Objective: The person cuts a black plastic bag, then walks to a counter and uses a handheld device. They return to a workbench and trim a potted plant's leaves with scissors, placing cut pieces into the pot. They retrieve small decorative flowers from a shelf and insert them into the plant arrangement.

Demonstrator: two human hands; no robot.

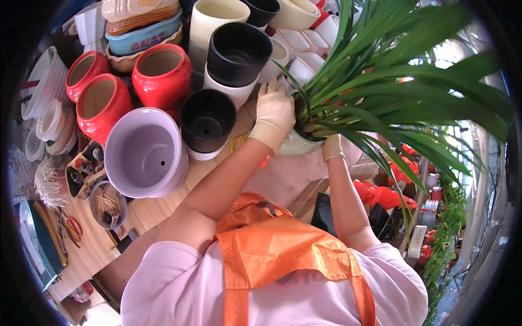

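Observation:
A long-leaved green plant [367, 108] stands in a pale green glazed pot [299, 145], its strap-like leaves fanning to the right. My left hand [275, 109], in a thin whitish glove, grips the left side of the pot at the rim. On the right side, my gloved right hand [333, 148] is against the pot below the rim, its fingers mostly hidden by pot and leaves. Left of the pot, yellow scissor handles [239, 142] show partly behind my left forearm. A black ribbed pot [208, 118] in a white one stands beyond them.
A large lilac pot [142, 153] stands on the wooden table [96, 244] near several red glazed pots [161, 71]. Stacked black and cream pots [218, 20] crowd the back. Scissors with red handles [74, 228] lie at left. Red-wrapped items [381, 194] sit low at right.

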